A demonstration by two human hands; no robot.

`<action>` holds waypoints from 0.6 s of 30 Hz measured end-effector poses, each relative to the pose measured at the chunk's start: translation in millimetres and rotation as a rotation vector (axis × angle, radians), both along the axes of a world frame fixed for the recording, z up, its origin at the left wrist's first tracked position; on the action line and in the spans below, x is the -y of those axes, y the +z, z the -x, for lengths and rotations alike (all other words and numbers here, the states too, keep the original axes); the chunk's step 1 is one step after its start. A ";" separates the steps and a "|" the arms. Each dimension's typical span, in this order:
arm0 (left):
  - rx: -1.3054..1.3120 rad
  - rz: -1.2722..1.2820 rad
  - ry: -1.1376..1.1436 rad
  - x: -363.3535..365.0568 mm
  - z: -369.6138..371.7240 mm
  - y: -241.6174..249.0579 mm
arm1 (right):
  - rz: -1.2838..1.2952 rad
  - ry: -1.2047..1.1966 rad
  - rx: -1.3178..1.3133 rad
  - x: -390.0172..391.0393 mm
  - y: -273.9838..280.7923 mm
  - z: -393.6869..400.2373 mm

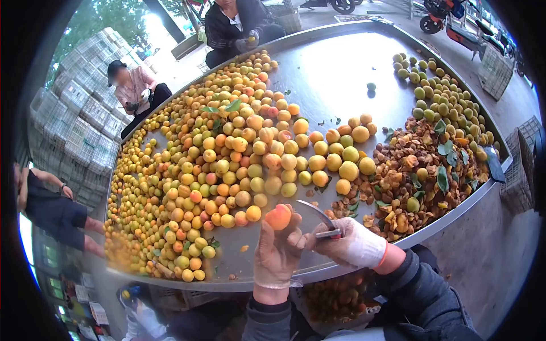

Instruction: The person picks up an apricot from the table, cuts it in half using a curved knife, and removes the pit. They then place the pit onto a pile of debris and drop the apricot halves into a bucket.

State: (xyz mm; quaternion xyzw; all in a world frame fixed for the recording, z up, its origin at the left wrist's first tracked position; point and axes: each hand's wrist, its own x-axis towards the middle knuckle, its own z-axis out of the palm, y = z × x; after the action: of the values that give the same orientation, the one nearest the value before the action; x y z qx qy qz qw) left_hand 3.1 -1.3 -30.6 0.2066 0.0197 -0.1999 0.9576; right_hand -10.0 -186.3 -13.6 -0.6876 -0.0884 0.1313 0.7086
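Observation:
My left hand, in a pale glove, holds up an orange-red apricot between thumb and fingers. Close beside it, my right hand, in a white glove with an orange cuff edge, is wrapped round the handle of a knife. Its curved blade points up and left, its tip a little right of the apricot. Beyond both hands, a large heap of yellow and orange apricots covers the left and middle of the metal table.
A brown pile of pits and scraps with leaves lies at the right. Green apricots line the far right edge. Two people sit across the table; another stands at left. Stacked crates rise behind. Below the front rim is a crate of scraps.

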 end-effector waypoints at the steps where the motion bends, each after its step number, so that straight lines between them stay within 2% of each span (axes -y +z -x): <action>1: -0.015 0.012 -0.010 0.1 -0.1 0.2 | -0.147 0.161 -0.316 9.1 18.5 -2.8; 2: -0.016 0.013 -0.010 0.0 0.2 0.8 | -0.294 0.320 -0.634 15.1 28.2 -3.9; 3: -0.029 0.007 0.006 -0.5 0.2 1.9 | -0.441 0.352 -0.668 15.1 23.6 -0.4; 4: -0.043 0.002 0.024 -1.2 0.3 2.3 | -0.439 0.351 -0.668 14.6 19.6 1.3; 6: -0.041 0.017 0.026 -3.3 -0.8 1.0 | -0.689 0.400 -0.719 12.8 12.5 2.2; 13: -0.040 0.027 0.099 0.2 0.3 6.9 | -0.729 0.432 -0.731 6.9 11.3 2.0; 16: 0.003 0.063 0.082 -1.6 0.0 6.1 | -0.695 0.396 -0.716 7.0 12.1 1.8; 18: 0.052 0.063 0.065 -3.6 -2.0 7.7 | -0.649 0.258 -0.714 7.7 11.1 0.8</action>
State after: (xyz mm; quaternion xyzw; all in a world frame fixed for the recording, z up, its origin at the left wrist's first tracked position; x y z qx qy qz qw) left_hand 5.1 2.4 -22.9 0.1808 -0.0046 -0.1639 0.9698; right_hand -10.8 -194.0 -2.5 -0.3272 0.0391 0.4107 0.8501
